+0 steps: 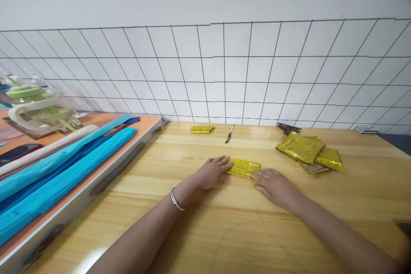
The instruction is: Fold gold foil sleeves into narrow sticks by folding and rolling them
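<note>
The foil is lying on the table, the left hand resting spread at its nine o'clock end, the right at its four o'clock corner, neither visibly pinching; uneven pressing would be risking crooked creases.

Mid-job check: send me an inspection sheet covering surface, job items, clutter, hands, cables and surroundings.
Surface: wood-grain table, glare at the lower left.
Job items: gold foil piece under the fingers; narrow gold strip behind, near the wall; overlapping gold packets at right.
Clutter: pen-like tool behind the foil piece; dark object by the wall, type unclear.
Hands: left hand at the foil piece's left end, right hand at its right end.
Cables: nothing seen.
Surroundings: grid-lined wall ahead; orange surface at left, bearing long blue bundles and a green-lidded container.
</note>
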`<action>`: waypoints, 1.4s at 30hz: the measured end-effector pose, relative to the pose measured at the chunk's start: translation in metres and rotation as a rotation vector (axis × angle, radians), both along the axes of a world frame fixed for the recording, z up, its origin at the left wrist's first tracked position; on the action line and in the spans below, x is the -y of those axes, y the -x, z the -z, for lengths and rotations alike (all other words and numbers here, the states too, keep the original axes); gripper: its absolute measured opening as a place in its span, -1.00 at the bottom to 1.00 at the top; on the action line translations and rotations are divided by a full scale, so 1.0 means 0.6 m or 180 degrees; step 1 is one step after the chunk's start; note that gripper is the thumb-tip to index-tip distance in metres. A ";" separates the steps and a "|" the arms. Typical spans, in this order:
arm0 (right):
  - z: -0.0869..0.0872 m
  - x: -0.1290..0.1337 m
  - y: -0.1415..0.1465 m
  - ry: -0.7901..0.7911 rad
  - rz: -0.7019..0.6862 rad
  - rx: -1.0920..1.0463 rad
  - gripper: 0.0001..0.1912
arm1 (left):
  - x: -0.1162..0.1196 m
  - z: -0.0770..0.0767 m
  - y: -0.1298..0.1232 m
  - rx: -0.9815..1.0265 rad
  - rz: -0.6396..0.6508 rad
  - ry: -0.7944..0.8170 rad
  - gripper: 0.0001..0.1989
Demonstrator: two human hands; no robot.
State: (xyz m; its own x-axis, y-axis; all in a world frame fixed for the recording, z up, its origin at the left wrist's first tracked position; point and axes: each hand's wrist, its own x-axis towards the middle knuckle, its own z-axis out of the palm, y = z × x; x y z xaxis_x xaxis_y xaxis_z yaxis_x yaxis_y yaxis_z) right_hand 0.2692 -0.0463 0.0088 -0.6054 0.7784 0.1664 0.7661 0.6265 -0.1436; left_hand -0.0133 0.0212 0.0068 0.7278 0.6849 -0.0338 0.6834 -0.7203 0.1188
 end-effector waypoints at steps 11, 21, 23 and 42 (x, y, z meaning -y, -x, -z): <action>0.016 -0.011 0.033 -0.0635 -0.0038 0.0638 -0.57 | -0.004 0.004 0.007 0.0256 -0.0002 -0.0038 -0.41; 0.029 -0.008 0.030 -0.1151 0.0106 0.0378 -0.71 | 0.024 0.001 -0.014 0.0521 -0.0098 -0.0478 -0.52; 0.032 -0.005 0.036 -0.1211 0.0134 0.0219 -0.73 | 0.036 0.001 -0.033 0.0589 -0.0070 -0.0507 -0.51; 0.048 0.003 0.029 -0.0057 0.0166 0.0257 -0.34 | 0.037 0.017 -0.076 0.1056 -0.0091 0.0122 -0.52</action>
